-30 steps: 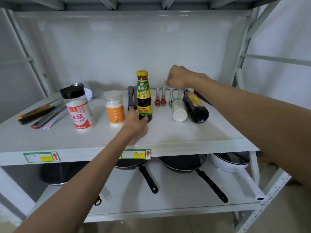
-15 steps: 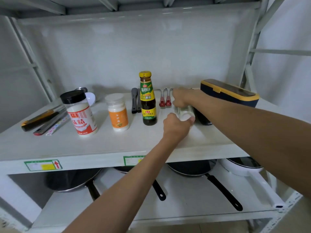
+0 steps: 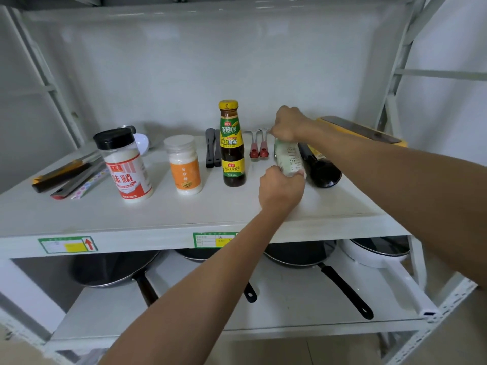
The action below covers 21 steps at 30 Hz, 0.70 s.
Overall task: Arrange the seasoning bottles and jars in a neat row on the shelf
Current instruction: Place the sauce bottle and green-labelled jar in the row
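1. On the white shelf [image 3: 79, 214], I am watching both hands gripping the pale bottle [image 3: 288, 159], which is lying tilted beside the fallen dark bottle [image 3: 322, 171].
2. My left hand [image 3: 280, 192] is closing around its base.
3. My right hand [image 3: 290, 123] is clasping its top.
4. Left of them, the sauce bottle [image 3: 232, 143], orange jar [image 3: 184, 165] and black-capped jar [image 3: 125, 165] are standing upright.

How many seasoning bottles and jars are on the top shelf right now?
5. Three stand upright: black-capped jar at left, orange-label jar, brown sauce bottle. The white bottle is tilted between both hands; a dark bottle lies beside it. None seems hidden.
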Each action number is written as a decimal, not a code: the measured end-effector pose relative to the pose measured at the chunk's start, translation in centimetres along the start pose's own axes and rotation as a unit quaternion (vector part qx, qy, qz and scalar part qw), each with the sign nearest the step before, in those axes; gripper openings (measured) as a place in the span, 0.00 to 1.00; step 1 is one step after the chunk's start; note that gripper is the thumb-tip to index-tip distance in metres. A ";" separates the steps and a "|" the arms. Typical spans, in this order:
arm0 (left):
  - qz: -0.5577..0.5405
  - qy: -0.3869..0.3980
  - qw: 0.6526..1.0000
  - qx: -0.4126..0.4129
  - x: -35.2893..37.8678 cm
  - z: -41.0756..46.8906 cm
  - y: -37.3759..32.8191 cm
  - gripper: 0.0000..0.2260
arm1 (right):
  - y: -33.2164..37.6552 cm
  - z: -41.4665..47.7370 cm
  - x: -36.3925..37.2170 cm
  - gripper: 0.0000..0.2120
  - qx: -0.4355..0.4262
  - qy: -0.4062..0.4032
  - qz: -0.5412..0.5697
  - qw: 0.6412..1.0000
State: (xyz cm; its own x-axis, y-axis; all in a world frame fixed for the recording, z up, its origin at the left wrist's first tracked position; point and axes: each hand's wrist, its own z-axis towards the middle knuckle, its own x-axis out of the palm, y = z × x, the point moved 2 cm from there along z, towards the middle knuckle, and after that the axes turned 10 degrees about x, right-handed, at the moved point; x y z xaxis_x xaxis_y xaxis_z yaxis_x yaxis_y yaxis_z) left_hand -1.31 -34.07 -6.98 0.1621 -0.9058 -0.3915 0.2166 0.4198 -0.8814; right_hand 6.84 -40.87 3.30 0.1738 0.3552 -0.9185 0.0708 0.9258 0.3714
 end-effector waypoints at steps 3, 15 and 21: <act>-0.001 -0.019 1.000 0.003 -0.3 -0.2 0.2 0.22 | 0.5 -1.2 -1.2 0.11 -0.008 -0.010 -0.021 1.000; -0.033 -0.054 0.998 0.003 -0.4 -0.8 0.9 0.31 | 1.5 -5.8 -3.3 0.18 -0.062 -0.038 -0.083 0.994; -0.030 -0.067 0.997 0.026 -0.4 -0.7 1.3 0.28 | 1.6 -7.3 -4.0 0.18 -0.073 -0.064 -0.111 0.989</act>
State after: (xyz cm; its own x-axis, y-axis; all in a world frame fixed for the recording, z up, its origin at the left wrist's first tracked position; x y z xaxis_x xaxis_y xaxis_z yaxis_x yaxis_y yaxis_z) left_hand -1.81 -33.24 -8.19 0.2739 -0.9149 -0.2965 0.2797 0.3707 -0.8856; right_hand -0.87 -39.88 6.60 0.2940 0.1301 -0.9469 -0.0194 0.9913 0.1302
